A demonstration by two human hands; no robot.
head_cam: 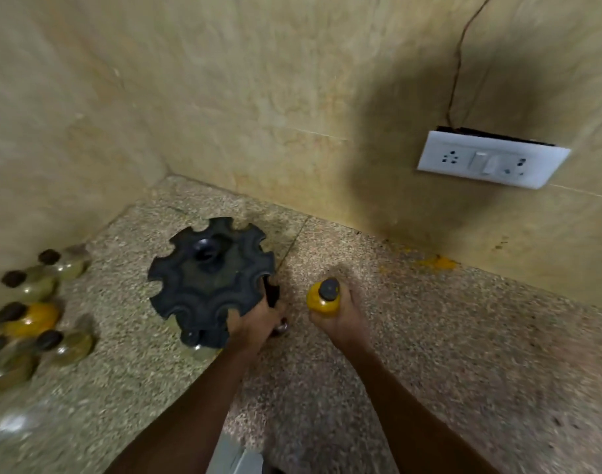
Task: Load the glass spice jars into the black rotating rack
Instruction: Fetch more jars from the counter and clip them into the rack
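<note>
- Right of the black rotating rack (212, 282), standing upright with its dark cap toward the camera, is a glass spice jar of yellow powder (323, 300); the person's right hand (337, 319) has its fingers wrapped round the jar's body from the near side.
- The jar's long axis looks vertical, matching the way the rack's rim notches open outward, so the coming move looks like a short sideways carry toward the rack, not a turn of the jar.
- At the rack's near right edge, the left hand (251, 325) grips the rim, fingers closed on it, apparently steadying or turning it.
- The rack's top tier shows about 8 scalloped notches, all empty; under its near edge, 1 or 2 dark caps seem to sit in a lower tier, though blur makes this uncertain.
- The right hand is the nearer one to the load, and the closest open notch lies on the rack's right side, just beyond the left hand.
- Well to the rack's left, a cluster of waiting jars (29, 313) stands on the speckled stone bench (429, 354) beside the wall, about 8 in number, blurred.
- Judgement: loading has barely begun.
</note>
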